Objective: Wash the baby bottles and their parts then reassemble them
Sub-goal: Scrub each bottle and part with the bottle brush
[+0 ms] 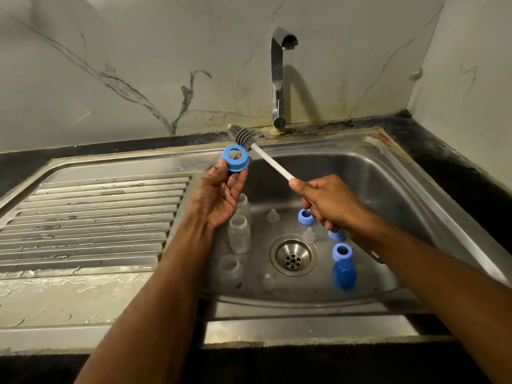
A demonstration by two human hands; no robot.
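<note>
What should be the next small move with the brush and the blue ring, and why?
Probably bring the brush head down into the blue ring. The left hand holds the ring up with its opening free, the right hand grips the handle, and the bristles sit just behind the ring, not yet inside.

Two bare forearms reach in from the near edge, with no sleeve showing on either down to where they leave the view. The left hand [219, 195] and the right hand [329, 202] wear no gloves and no rings that can be made out. At the right wrist a thin band [377, 257] shows on the underside, pale with a dark edge, too small to tell more.
</note>
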